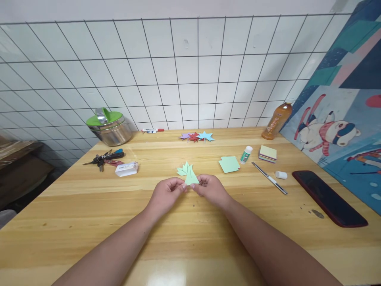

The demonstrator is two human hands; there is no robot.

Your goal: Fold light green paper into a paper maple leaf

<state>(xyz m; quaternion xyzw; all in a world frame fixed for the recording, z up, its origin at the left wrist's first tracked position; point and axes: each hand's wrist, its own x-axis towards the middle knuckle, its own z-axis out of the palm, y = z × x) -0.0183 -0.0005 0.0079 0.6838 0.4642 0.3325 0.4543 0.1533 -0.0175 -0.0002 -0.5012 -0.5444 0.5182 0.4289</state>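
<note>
A folded light-green paper piece [191,177] with several pointed tips is held between my two hands, just above or on the wooden table. My left hand [168,193] pinches its lower left corner between thumb and fingers. At the lower right corner, my right hand [212,190] grips it the same way. To the right of my hands lies a small stack of green square paper [229,164]. Farther back, purple [185,136], red [194,137] and blue paper leaves [205,136] lie in an overlapping row.
On the right are a glue stick [246,155], its white cap [281,174], a paper stack [268,153], a utility knife [269,178], a phone [329,198] and a bottle [277,121]. Leftward are a pot [110,129], keys [104,158], a small box [126,169] and a marker [152,130].
</note>
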